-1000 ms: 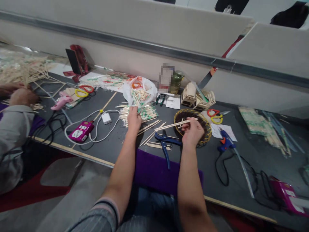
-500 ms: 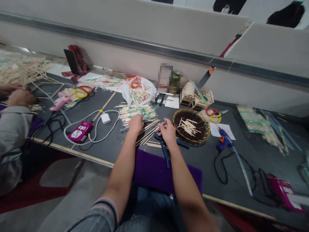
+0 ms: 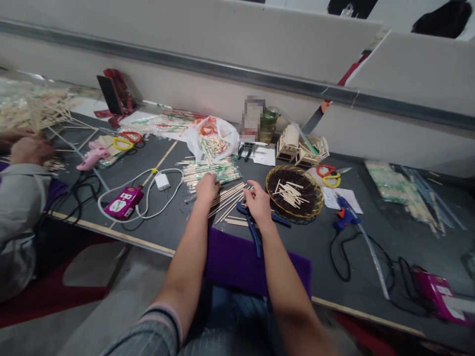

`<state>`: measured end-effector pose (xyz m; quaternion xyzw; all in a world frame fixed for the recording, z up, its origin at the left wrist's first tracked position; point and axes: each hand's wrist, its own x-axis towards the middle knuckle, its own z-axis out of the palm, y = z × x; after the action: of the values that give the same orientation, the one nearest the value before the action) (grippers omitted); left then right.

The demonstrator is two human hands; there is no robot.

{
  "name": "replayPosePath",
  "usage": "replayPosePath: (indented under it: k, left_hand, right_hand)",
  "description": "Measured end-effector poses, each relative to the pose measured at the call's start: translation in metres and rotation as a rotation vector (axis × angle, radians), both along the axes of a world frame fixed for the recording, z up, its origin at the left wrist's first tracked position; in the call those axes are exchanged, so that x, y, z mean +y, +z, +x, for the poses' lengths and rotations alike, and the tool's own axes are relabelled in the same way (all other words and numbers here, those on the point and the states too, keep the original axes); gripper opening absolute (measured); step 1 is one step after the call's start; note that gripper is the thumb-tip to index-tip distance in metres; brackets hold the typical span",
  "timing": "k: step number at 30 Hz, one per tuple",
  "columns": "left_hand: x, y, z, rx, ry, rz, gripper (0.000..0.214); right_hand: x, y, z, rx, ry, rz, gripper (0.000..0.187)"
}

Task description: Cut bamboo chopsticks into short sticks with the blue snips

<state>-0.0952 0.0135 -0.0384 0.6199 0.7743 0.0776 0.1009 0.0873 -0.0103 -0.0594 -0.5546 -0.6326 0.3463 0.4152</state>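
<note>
Currently our left hand [image 3: 207, 188] curls over loose sticks [image 3: 229, 194] at frame centre, grip we cannot tell; right hand [image 3: 258, 201] fingers apart, touching them. We judge sticks may roll, snagging blue cutters [image 3: 254, 230] under right wrist.

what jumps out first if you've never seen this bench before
The person's left hand and right hand meet mid-table over a fan of loose wooden sticks, with blue-handled cutters lying by the right wrist. To the right sits a round woven basket of short cut sticks, and behind it two small stick-built houses. At far left, a co-worker's hand rests by a big tangle of sticks.
</note>
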Motion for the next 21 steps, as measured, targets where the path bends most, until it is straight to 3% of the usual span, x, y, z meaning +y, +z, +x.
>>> replayPosePath:
  k: [11, 16, 21]
  left_hand:
    - [0.004, -0.008, 0.0, 0.011, -0.01, 0.003, 0.019]
    - [0.001, -0.001, 0.001, 0.013, -0.002, 0.029, 0.021]
    - [-0.002, 0.008, 0.003, -0.075, 0.07, 0.167, 0.023]
  right_hand:
    - [0.0, 0.0, 0.0, -0.037, -0.001, 0.045, 0.038]
    - [0.0, -0.001, 0.001, -0.041, -0.007, 0.051, 0.038]
    - [-0.001, 0.001, 0.001, -0.041, -0.007, 0.051, 0.036]
